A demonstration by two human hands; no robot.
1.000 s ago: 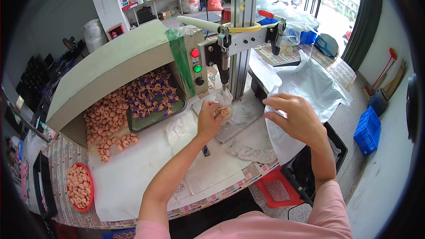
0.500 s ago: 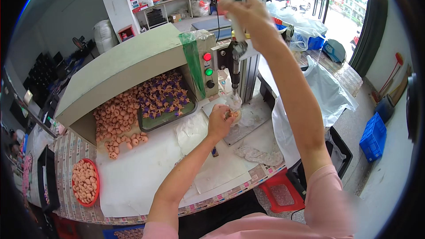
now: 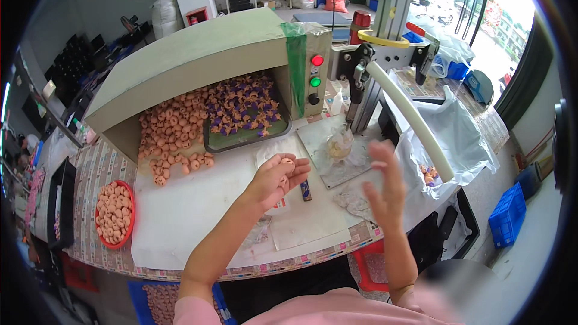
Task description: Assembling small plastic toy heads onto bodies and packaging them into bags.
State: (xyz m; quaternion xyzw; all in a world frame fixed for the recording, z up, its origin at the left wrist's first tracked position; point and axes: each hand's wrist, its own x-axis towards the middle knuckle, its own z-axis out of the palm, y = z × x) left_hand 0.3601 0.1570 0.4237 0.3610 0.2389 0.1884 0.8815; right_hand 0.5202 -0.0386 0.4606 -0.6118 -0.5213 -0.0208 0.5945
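My left hand (image 3: 271, 182) is over the white sheet in front of the press, palm turned up. It holds a small round peach-coloured plastic piece (image 3: 288, 163) between thumb and fingers; a second peach bit shows lower in the palm. My right hand (image 3: 385, 186), smeared by motion, is in the air right of the base plate with fingers apart and nothing visible in them. A hand press has a long cream lever handle (image 3: 415, 126) slanting down to the right. Under its ram stands a fixture wrapped in clear plastic (image 3: 339, 147), apart from both hands.
A beige box-shaped machine (image 3: 198, 60) shelters a heap of peach pieces (image 3: 171, 126) and a dark tray (image 3: 247, 142) of purple-and-peach pieces. A red basket (image 3: 114, 244) of peach pieces stands left. On the right, a plastic-lined bin (image 3: 463, 156) holds several purple-and-peach pieces.
My left hand has drawn back from the fixture toward me with the peach piece. My right hand has come down from the raised lever, which now slants downward. The view has shifted.
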